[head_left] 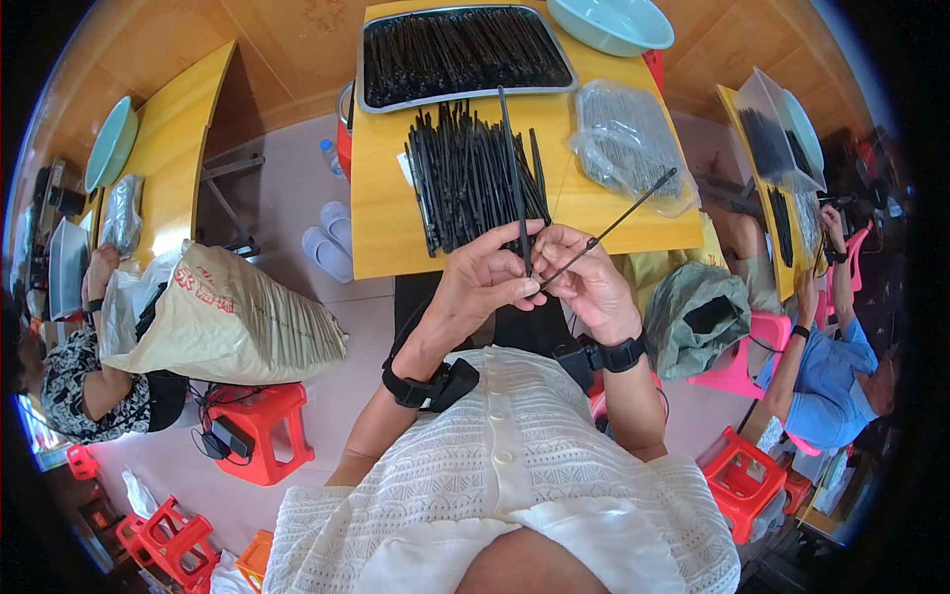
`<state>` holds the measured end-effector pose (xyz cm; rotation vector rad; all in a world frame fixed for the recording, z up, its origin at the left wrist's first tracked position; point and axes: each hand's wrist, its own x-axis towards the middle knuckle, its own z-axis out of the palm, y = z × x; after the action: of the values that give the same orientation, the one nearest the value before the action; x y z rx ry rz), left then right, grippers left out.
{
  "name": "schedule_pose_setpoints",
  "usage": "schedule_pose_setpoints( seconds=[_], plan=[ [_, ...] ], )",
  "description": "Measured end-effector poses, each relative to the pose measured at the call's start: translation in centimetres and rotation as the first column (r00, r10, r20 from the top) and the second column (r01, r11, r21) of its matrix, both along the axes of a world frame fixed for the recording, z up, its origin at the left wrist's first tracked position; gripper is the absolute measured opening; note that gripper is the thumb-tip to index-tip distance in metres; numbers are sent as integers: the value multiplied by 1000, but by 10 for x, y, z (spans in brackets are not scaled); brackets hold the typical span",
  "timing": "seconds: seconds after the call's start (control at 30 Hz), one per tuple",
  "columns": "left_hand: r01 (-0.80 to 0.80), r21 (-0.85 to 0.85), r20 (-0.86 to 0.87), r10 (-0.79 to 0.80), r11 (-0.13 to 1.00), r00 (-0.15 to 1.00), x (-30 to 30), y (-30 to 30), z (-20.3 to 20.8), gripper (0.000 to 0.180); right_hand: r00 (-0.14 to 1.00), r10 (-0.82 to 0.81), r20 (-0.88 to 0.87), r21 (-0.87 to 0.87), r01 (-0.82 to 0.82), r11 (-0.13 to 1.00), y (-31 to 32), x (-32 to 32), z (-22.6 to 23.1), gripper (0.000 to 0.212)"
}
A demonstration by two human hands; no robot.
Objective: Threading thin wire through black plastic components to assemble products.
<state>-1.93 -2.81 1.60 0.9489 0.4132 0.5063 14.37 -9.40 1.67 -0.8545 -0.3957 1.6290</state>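
Observation:
My left hand [483, 275] is closed around a long, thin black stick [513, 158] that points away from me over the table. Close beside it, the fingers of my right hand [591, 282] pinch a thinner dark rod [633, 209], slanting up to the right with a thicker dark tip. Both hands nearly meet just off the front edge of the yellow table [381, 233]. Beyond them lies a loose pile of black sticks [457, 188]. To its right, a clear plastic bag [633, 139] holds many thin grey rods.
A metal tray [465, 98] full of dark sticks and a pale blue basin [614, 38] stand at the table's back. Paper sack [247, 322] and red stool [262, 431] are left; a grey-green bag [698, 312] is right. Other people [831, 381] work at side tables.

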Motion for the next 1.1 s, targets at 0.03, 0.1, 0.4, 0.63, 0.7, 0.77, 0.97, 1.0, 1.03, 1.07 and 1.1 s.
schedule_pose_setpoints(
  seconds=[0.03,0.1,0.4,0.63,0.7,0.77,0.97,1.0,1.03,1.07,1.1],
  plan=[
    [1,0,0,-1,1000,1000,0,0,0,58,1000,8,-11,2,-8,1000,0,0,0,11],
    [-2,-13,3,2,1000,1000,1,-1,2,56,1000,17,-18,-7,-17,1000,0,0,-1,11],
    [18,27,31,-19,999,999,-1,-1,-2,59,994,60,-91,-30,-63,998,-1,2,-3,11],
    [-26,69,77,21,997,997,-2,-2,-12,45,997,-58,-52,-115,52,992,-3,-6,6,9],
    [-35,82,38,32,996,999,-2,-1,-8,26,988,-125,95,-61,131,989,-2,-13,9,7],
    [-46,57,33,44,997,998,-2,-2,-4,20,950,-202,236,5,207,978,-2,-19,14,6],
    [-64,112,-31,68,992,997,-2,-1,-7,8,872,-227,434,132,188,973,-1,-24,11,6],
    [-64,120,-54,70,991,996,-2,-1,-7,9,850,-220,478,127,181,975,-2,-23,9,8],
    [-65,121,-53,72,991,996,-2,-1,-8,9,827,-212,521,122,174,977,-2,-23,8,10],
    [-51,112,-77,60,992,995,-3,0,-9,10,827,-211,522,123,172,977,-2,-24,10,10],
    [-36,103,-101,47,994,994,-3,0,-11,11,843,-254,473,115,227,967,-2,-24,13,15]
  ],
)
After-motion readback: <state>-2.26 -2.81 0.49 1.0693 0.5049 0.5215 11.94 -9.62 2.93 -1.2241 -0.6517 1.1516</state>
